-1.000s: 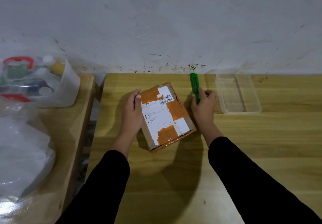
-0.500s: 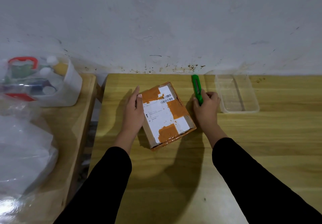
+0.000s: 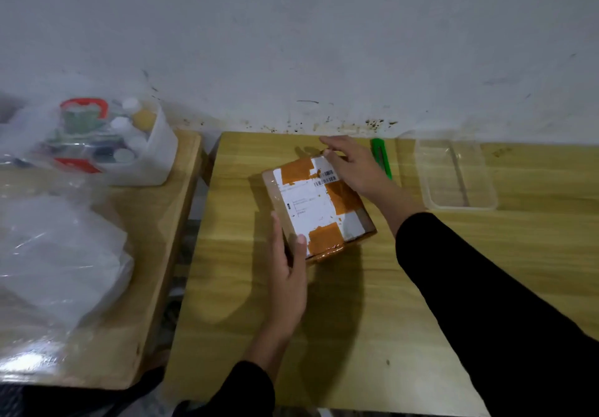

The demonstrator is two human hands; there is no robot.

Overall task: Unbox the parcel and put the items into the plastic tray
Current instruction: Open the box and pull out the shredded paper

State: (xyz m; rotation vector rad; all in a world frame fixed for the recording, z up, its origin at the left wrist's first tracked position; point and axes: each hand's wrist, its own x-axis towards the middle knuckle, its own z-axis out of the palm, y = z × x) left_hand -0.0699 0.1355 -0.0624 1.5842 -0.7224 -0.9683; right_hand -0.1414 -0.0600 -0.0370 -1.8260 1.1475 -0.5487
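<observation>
A cardboard parcel (image 3: 316,209) with orange tape and a white label lies closed in the middle of the wooden table (image 3: 372,319). My left hand (image 3: 288,274) grips its near left corner, thumb on the top face. My right hand (image 3: 353,165) rests over the far right corner, fingers spread across the top edge. A green box cutter (image 3: 382,157) lies on the table just right of that hand, not held. The clear plastic tray (image 3: 453,173) stands empty at the far right, near the wall.
A second wooden table (image 3: 152,254) on the left carries a white tub (image 3: 146,157) with bottles and red-handled items, and crumpled clear plastic bags (image 3: 55,254). A narrow gap separates the two tables. A white wall runs along the back.
My right hand has let go of the green cutter, which now lies on the table, and moved onto the parcel's far corner. My left hand slid from the parcel's left side to its near corner.
</observation>
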